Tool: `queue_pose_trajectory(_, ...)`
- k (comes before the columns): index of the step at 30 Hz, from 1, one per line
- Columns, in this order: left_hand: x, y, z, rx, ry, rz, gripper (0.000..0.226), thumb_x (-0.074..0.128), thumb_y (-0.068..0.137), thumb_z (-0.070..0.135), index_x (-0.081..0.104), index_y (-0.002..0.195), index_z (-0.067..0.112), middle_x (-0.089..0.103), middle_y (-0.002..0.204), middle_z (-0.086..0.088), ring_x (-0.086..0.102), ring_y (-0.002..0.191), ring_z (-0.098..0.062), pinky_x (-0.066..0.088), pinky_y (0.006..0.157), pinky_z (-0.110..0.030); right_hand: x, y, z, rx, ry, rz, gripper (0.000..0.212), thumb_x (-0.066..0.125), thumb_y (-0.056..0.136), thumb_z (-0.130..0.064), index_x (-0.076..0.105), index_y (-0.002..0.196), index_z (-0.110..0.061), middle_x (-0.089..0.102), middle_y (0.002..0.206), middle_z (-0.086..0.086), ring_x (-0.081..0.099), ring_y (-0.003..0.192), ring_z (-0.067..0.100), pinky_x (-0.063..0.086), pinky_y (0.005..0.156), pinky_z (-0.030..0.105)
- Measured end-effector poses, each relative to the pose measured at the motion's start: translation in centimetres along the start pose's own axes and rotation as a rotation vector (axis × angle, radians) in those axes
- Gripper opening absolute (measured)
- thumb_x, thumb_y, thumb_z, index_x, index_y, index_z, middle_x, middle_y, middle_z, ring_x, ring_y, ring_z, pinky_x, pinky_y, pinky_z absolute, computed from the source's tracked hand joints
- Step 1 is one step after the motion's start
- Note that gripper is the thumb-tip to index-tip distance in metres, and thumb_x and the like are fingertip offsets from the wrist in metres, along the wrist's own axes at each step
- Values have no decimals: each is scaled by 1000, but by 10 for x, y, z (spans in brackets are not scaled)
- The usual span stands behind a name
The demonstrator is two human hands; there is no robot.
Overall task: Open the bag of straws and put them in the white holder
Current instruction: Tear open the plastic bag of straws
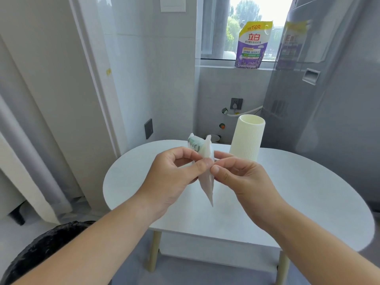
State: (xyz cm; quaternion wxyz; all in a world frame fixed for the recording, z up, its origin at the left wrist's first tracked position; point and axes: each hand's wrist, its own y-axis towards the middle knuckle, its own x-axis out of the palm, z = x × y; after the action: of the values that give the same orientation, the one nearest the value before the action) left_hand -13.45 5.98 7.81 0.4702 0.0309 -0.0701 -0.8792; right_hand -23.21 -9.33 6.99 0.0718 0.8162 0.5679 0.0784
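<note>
Both hands are raised over the white oval bench (308, 194), and between them hangs the bag of straws (206, 182), a pale translucent packet with green print near its top and its narrow end pointing down. The left hand (174, 173) pinches the bag's near edge between thumb and forefinger; the right hand (242, 177) pinches the same edge just beside it, so the two thumbs nearly meet. The bag looks clear of the bench surface. The white holder (246, 140), a ribbed cylinder with an open mouth, stands upright on the bench's far side, just behind the right hand. A purple and yellow detergent pouch (254, 46) stands on the window sill (218, 65) beyond.
</note>
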Motion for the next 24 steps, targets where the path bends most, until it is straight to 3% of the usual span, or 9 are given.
queue_pose_trajectory(7,1,0,-2,41,70,1,27,80,77,40,80,90,16,81,102,8,77,97,-17,61,93,-48,2,0,-2,6,-57,16,17,77,83,-29,81,86,-13,72,124,-9,64,121,18,41,111,52)
queue_pose_trajectory(9,3,-1,-3,66,98,12,24,78,79,37,80,91,16,80,104,12,76,99,-14,60,95,-47,3,0,-1,-5,-111,29,12,75,88,-24,80,83,-15,71,122,-8,64,119,16,47,105,44)
queue_pose_trajectory(13,5,-1,-4,103,129,28,18,77,83,32,83,93,19,78,114,10,74,108,-14,58,98,-45,6,-2,-1,-28,-146,72,15,73,91,-21,78,77,-17,70,115,-9,66,110,9,52,82,16)
queue_pose_trajectory(17,9,-3,-4,125,143,49,8,77,88,20,84,92,19,76,123,6,69,118,-10,56,102,-42,8,-3,0,-44,-153,128,17,73,91,-21,76,75,-16,72,116,-9,67,108,10,51,81,16)
queue_pose_trajectory(21,11,-5,-3,121,208,56,8,76,90,18,83,89,20,75,124,11,65,119,1,52,106,-30,10,-4,0,-62,-153,160,17,72,91,-15,74,75,-10,71,117,-6,69,97,0,49,73,7)
queue_pose_trajectory(24,14,-7,-1,156,284,80,9,74,90,19,81,86,22,74,125,12,64,118,2,49,94,-9,13,-4,-4,-121,-209,167,16,72,90,-11,73,74,-8,69,118,-6,66,97,-5,47,69,2)
